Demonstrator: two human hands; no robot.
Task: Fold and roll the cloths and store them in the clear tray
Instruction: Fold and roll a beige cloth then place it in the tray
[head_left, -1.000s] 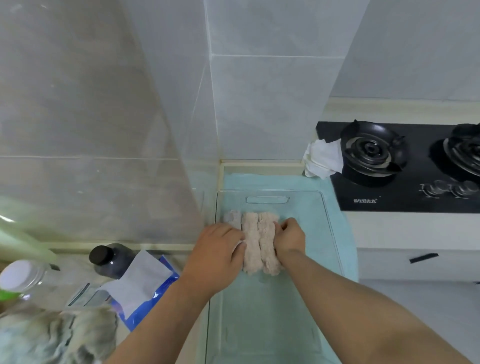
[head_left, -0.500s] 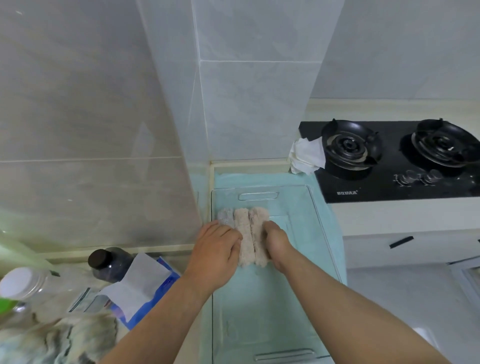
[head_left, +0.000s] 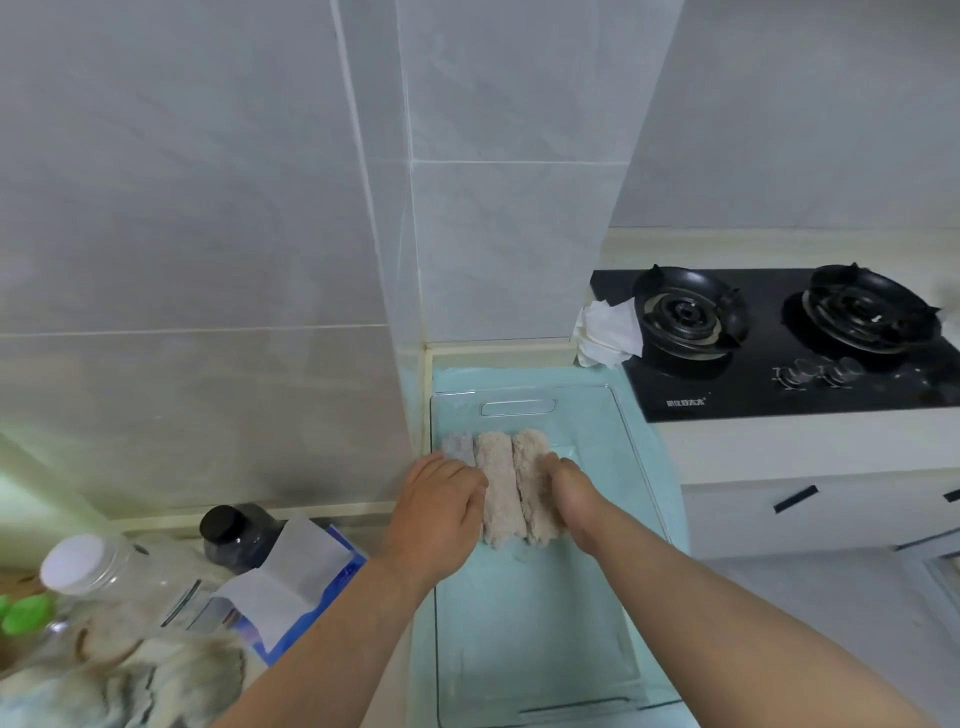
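**Q:** What does the figure show?

**A:** Three rolled cloths lie side by side in the clear rectangular plastic tray (head_left: 631, 447), close to its far-left corner: a grey fuzzy roll (head_left: 458, 446) against the left wall, a beige fuzzy roll (head_left: 496, 483) in the middle, and a second beige roll (head_left: 531, 480) to its right. The tray rests on a pale-green mat (head_left: 670, 499) on the counter.

**Q:** What has changed in the last second?

**A:** The right hand (head_left: 576, 501), a closed fist a second ago, now lies open with fingers extended along the right roll's outer side. The left hand (head_left: 441, 512) remains flat, fingers spread, pressing the left flank of the row. Neither hand pinches anything; both squeeze the rolls together.

**Q:** What does this mean for the task?

**A:** Judged from the layout, the third roll is seated and being tidied. A loose heap of pale fabric (head_left: 156, 686) at the counter's near-left edge likely awaits folding.
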